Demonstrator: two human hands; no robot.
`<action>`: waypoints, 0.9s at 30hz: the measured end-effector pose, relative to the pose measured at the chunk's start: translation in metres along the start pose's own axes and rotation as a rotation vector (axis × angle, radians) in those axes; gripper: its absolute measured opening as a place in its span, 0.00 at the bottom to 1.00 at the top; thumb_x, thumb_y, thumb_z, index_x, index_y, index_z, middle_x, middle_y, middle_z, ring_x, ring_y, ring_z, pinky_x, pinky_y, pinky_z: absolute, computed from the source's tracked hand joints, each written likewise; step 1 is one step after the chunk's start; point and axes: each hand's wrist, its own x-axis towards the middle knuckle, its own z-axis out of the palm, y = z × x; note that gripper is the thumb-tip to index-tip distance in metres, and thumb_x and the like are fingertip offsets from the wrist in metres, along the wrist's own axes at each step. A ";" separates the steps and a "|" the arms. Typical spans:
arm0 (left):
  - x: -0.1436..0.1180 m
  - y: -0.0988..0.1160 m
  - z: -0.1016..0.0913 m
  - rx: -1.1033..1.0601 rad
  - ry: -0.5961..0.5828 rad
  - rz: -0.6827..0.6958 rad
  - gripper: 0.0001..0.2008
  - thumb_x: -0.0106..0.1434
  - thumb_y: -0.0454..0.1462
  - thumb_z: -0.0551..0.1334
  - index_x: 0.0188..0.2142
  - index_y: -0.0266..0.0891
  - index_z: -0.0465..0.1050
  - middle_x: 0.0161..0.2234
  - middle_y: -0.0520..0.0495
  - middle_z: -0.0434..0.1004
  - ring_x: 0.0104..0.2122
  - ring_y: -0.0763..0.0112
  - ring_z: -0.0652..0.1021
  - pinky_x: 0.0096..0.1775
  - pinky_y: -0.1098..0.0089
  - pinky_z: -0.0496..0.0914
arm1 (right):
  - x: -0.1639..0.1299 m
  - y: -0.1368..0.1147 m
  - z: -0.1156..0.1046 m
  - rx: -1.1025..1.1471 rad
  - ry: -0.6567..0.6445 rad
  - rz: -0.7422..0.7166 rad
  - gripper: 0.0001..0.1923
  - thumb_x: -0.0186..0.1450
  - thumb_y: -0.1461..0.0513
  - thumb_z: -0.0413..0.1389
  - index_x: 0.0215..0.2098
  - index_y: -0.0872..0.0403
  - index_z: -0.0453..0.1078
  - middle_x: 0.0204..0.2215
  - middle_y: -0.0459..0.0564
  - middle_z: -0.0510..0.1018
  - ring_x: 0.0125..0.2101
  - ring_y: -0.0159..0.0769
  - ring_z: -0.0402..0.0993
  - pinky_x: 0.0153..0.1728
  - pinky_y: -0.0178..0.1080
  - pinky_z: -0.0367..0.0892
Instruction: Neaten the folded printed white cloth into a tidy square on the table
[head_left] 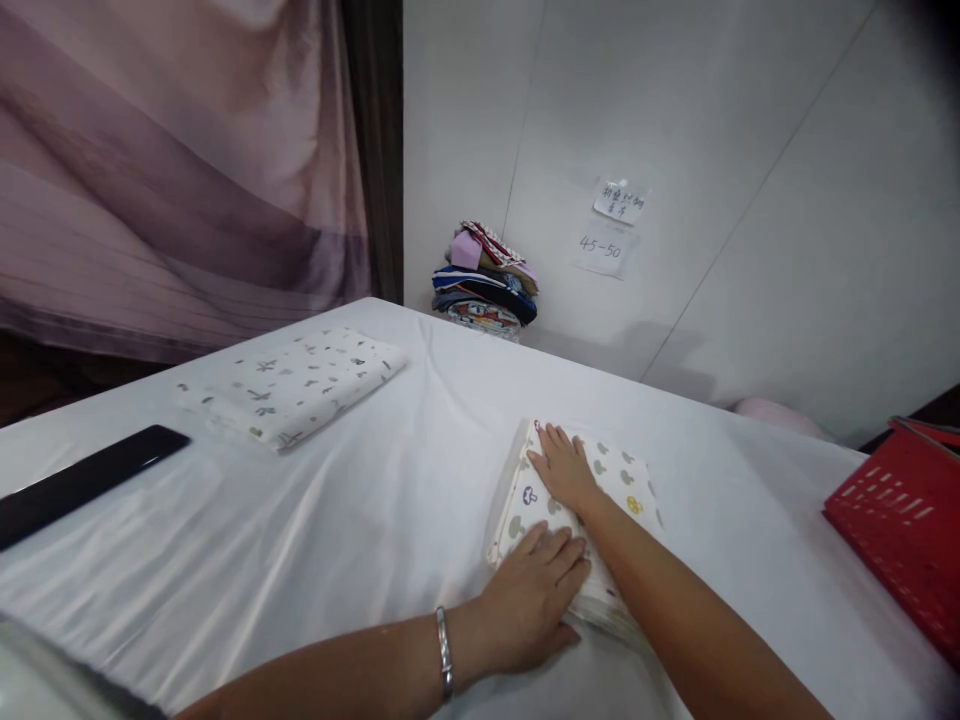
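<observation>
A folded white cloth (pixel 622 470) with grey, yellow and purple mushroom-like prints lies on the white-covered table, right of the middle. My left hand (pixel 529 595), with a silver bangle at the wrist, rests flat on its near left part, fingers stretched out. Farther up the cloth lies my right hand (pixel 566 470), palm down and fingers extended over its far part. Both hands press on the top surface and neither grips it. The forearms hide some of the cloth's near and right side.
Another folded white cloth (pixel 315 375) with dark prints lies on the table (pixel 360 520) at the left. Nearby is a black flat object (pixel 90 480). A red plastic basket (pixel 900 520) stands at the right. Folded fabrics (pixel 487 280) are stacked beyond the table by the wall.
</observation>
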 end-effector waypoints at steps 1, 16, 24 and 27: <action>0.000 0.000 -0.001 -0.001 -0.001 -0.001 0.34 0.61 0.49 0.58 0.62 0.38 0.51 0.63 0.40 0.54 0.63 0.56 0.54 0.63 0.53 0.44 | -0.001 0.000 -0.003 0.017 -0.019 0.006 0.31 0.69 0.51 0.37 0.66 0.58 0.46 0.66 0.57 0.47 0.65 0.45 0.39 0.61 0.52 0.35; 0.001 -0.002 -0.002 0.037 0.028 0.022 0.32 0.61 0.46 0.59 0.62 0.42 0.52 0.63 0.43 0.55 0.62 0.57 0.56 0.62 0.52 0.48 | -0.092 0.082 -0.015 0.037 0.050 0.257 0.28 0.68 0.51 0.40 0.63 0.53 0.53 0.65 0.55 0.48 0.65 0.45 0.40 0.59 0.56 0.45; 0.003 -0.007 -0.001 0.111 0.045 0.069 0.30 0.62 0.41 0.59 0.61 0.43 0.54 0.62 0.42 0.57 0.61 0.54 0.58 0.60 0.49 0.52 | -0.119 0.054 -0.024 0.109 0.032 0.293 0.29 0.67 0.50 0.42 0.63 0.51 0.53 0.66 0.54 0.47 0.65 0.44 0.37 0.61 0.55 0.39; 0.002 -0.008 0.001 0.116 0.067 0.091 0.29 0.62 0.40 0.59 0.61 0.42 0.54 0.62 0.43 0.57 0.61 0.55 0.58 0.60 0.49 0.52 | -0.131 0.052 -0.019 0.170 0.076 0.263 0.28 0.67 0.50 0.44 0.61 0.50 0.57 0.65 0.54 0.49 0.65 0.44 0.38 0.61 0.54 0.39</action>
